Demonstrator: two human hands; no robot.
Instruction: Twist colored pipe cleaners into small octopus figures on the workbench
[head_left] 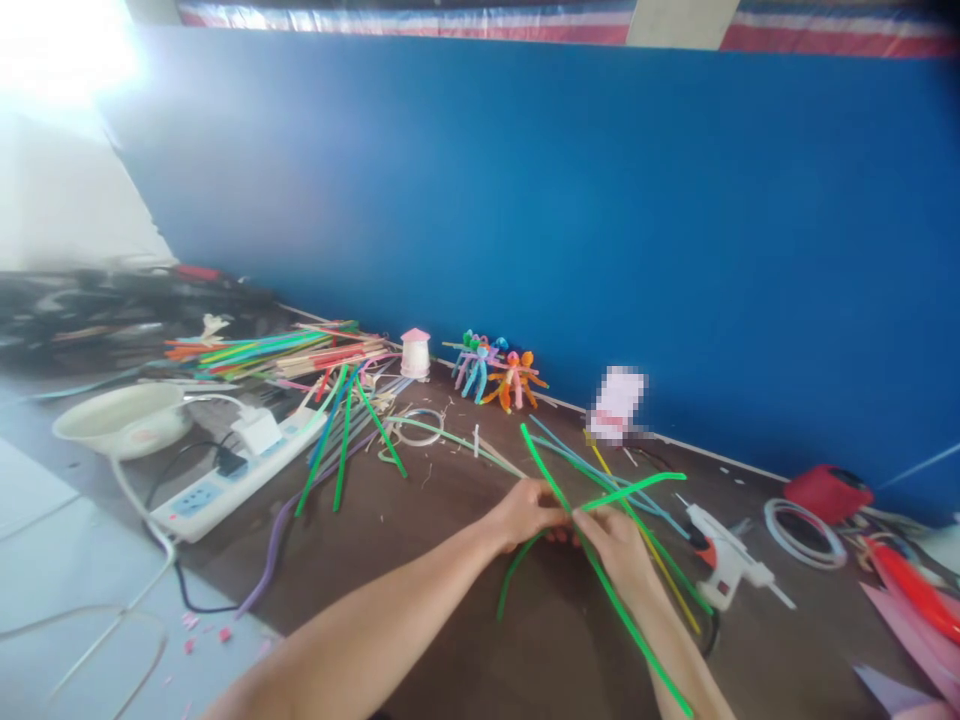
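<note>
Both hands meet over the brown table around bright green pipe cleaners (634, 632) that cross each other. My left hand (529, 515) pinches them from the left, near the crossing. On the other side, my right hand (611, 545) has thumb and fingers closed on the same crossing. One green length slants from upper left to lower right, another points right, and a shorter end curves down below my left hand. How they are joined is hidden by the fingers. A yellow pipe cleaner (679, 592) and several blue ones (645, 492) lie behind my right hand.
A white glue gun (727, 560) lies right of my hands, near a coil of clear tubing (806, 535). Small pipe-cleaner figures (514, 380) stand by the blue partition (570, 220). To the left are a power strip (247, 470), a pale bowl-shaped thing (127, 420) and piled pipe cleaners (300, 350).
</note>
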